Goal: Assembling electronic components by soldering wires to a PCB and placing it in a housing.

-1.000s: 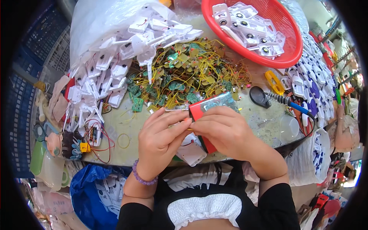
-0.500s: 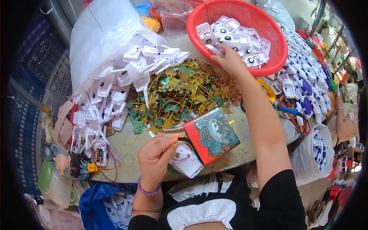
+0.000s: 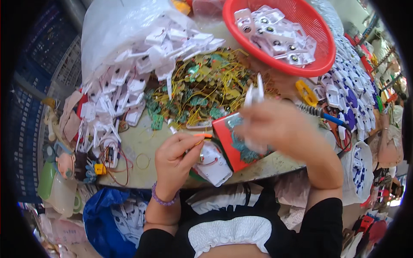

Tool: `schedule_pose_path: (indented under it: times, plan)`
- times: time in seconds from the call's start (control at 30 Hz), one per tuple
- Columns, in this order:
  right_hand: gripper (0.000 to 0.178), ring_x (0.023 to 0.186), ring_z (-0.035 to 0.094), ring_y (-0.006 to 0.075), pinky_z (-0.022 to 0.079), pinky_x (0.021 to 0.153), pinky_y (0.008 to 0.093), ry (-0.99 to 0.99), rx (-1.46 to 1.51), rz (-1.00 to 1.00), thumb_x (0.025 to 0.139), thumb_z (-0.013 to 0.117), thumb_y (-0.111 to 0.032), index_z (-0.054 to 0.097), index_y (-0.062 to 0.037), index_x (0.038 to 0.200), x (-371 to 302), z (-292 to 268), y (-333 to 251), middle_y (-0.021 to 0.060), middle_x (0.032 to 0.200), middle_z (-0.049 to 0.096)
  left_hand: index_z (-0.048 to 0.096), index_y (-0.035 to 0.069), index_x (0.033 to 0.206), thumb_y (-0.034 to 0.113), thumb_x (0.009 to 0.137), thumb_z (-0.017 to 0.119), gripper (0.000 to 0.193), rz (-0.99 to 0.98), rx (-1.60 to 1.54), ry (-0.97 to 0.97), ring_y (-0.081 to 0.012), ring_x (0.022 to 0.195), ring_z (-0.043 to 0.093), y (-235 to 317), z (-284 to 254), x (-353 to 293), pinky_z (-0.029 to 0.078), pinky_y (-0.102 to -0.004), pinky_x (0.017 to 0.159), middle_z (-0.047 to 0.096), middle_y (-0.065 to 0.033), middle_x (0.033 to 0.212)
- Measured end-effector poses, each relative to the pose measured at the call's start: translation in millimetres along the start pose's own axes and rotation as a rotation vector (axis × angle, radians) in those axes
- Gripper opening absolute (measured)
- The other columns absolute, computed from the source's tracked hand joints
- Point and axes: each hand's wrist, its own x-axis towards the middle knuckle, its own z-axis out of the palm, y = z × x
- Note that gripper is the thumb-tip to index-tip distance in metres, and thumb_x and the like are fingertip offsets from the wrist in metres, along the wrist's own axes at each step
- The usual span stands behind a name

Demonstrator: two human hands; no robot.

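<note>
My left hand (image 3: 176,159) is closed in a pinch at the near edge of the table. It grips a white plastic housing (image 3: 215,167), whose open body shows red wire and small parts inside. An orange-and-black strip (image 3: 204,135) shows by the fingertips. My right hand (image 3: 275,129), smeared by motion, holds a white plastic shell (image 3: 254,91) above a red box with a dark patterned top (image 3: 228,139). Its fingers are blurred, but the shell sticks up from them. Beyond lies a heap of small green circuit boards with yellow wires (image 3: 202,94).
A red plastic basket (image 3: 329,64) of white shells stands far right. White housings (image 3: 124,94) spill from a clear bag at left. A soldering iron with a blue handle (image 3: 333,120) lies at right, near a yellow tape ring (image 3: 306,93). A blue bag (image 3: 97,215) sits below the table edge.
My right hand has come from the red basket back toward me, carrying a white shell over the red box. My left hand keeps its pinch on the housing. The view has shifted slightly.
</note>
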Motion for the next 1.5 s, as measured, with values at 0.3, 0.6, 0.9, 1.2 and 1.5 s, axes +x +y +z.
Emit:
schedule_pose_path:
  times: [0.3,0.6,0.9,1.2,1.5]
  plan:
    - [0.028,0.079,0.057,0.0202,0.046,0.074,0.0328,0.113,0.119,-0.007,0.072,0.061,-0.014,0.063,-0.0033,0.098,-41.4,25.0,-41.4,0.0044,0.085,0.056,0.072,0.001,0.097,-0.004,0.079,0.069,0.019,0.037,0.001,-0.037,-0.0095,0.065,0.059,-0.9,2.7,-3.1,0.045,-0.0211,0.057,0.064,-0.0065,0.084]
    - [0.028,0.084,0.056,0.0231,0.042,0.077,0.0377,0.031,-0.131,0.283,0.072,0.061,-0.006,0.069,-0.0124,0.098,-56.5,31.6,-16.6,0.0025,0.086,0.060,0.071,0.001,0.092,-0.001,0.078,0.070,0.014,-0.042,0.044,0.053,-0.0131,0.073,0.059,-7.1,-5.5,-9.0,0.045,-0.0230,0.063,0.064,-0.0070,0.083]
    - [0.024,0.105,0.056,0.0279,0.046,0.091,0.0408,0.150,0.115,0.105,0.063,0.064,0.004,0.068,-0.0098,0.082,-37.0,45.0,23.1,0.0030,0.102,0.064,0.072,0.005,0.088,0.004,0.073,0.072,0.015,0.109,0.167,-0.139,-0.0184,0.070,0.060,14.9,19.1,9.4,0.046,-0.0291,0.062,0.063,-0.0077,0.078]
    - [0.025,0.108,0.056,0.0285,0.046,0.092,0.0390,0.242,0.161,0.155,0.066,0.063,0.002,0.066,-0.0076,0.088,-43.9,60.5,15.2,0.0059,0.103,0.064,0.065,0.005,0.076,0.006,0.071,0.069,0.007,0.324,0.404,-0.262,-0.0262,0.084,0.065,18.9,47.8,24.8,0.049,-0.0379,0.079,0.068,-0.0070,0.086]
    - [0.034,0.112,0.056,0.0314,0.048,0.091,0.0407,0.385,0.283,0.221,0.070,0.063,0.005,0.067,-0.0054,0.102,-62.1,71.8,12.2,0.0081,0.113,0.063,0.065,0.007,0.074,0.010,0.073,0.069,0.005,0.307,0.505,-0.300,-0.0221,0.088,0.066,24.1,53.4,24.4,0.044,-0.0382,0.084,0.070,-0.0053,0.088]
